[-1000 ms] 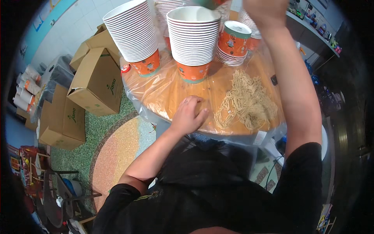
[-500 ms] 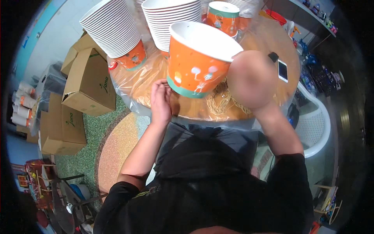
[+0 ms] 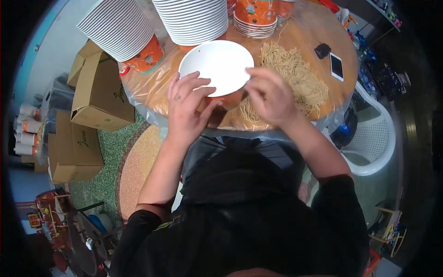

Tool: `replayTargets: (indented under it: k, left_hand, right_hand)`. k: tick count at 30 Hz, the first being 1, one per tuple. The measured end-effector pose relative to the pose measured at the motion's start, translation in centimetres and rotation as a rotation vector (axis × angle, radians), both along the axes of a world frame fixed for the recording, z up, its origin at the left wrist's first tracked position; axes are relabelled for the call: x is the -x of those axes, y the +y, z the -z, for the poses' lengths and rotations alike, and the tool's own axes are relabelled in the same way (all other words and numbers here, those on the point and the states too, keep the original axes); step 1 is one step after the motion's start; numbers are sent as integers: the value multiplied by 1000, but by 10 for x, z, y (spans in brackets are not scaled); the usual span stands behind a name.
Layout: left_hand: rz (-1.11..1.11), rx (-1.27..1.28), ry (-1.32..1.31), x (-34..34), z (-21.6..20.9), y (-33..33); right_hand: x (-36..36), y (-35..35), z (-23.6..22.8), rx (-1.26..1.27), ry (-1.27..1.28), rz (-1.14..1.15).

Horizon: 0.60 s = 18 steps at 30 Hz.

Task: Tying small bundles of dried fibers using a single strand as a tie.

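Observation:
A paper bucket (image 3: 216,64), white inside and orange outside, stands in front of me with its opening facing up. My left hand (image 3: 185,108) is at its near left side, with the fingers curled over the rim and the thumb outside. At the right edge, my right hand (image 3: 272,94) has bent fingers with the tips on the rim; anything small between them cannot be made out. Beside and behind that hand spreads a loose heap of tan string (image 3: 293,67). The bucket's lower part is mostly hidden by my hands.
Tall stacks of nested paper buckets (image 3: 117,27) rise along the far left and back of the plastic-covered round table (image 3: 344,27). A phone (image 3: 336,67) and a small black object (image 3: 322,51) lie at the right. Cardboard boxes (image 3: 104,97) stand left; a white chair (image 3: 369,134) stands right.
The bucket has come down from a raised, tilted position to the table. My left hand has moved up onto its rim, and my right hand has lowered to its right edge.

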<state>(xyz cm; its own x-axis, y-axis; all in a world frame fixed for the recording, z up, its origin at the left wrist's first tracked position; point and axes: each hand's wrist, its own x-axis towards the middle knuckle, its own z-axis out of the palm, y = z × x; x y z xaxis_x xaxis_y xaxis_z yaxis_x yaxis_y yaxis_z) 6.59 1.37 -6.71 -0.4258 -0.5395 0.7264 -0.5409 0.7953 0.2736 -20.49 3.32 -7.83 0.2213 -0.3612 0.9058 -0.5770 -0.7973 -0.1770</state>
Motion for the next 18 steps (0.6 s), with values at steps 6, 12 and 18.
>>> replayTargets:
  k: [6, 12, 18]
  left_hand:
    - [11, -21, -3, -7, 4, -1]
    - [4, 5, 5, -3, 6, 4]
    - [-12, 154, 139, -4, 8, 21]
  right_hand:
    - [32, 23, -3, -761, -98, 311]
    - [23, 37, 13, -797, 81, 212]
    - [12, 56, 24, -790, 245, 139]
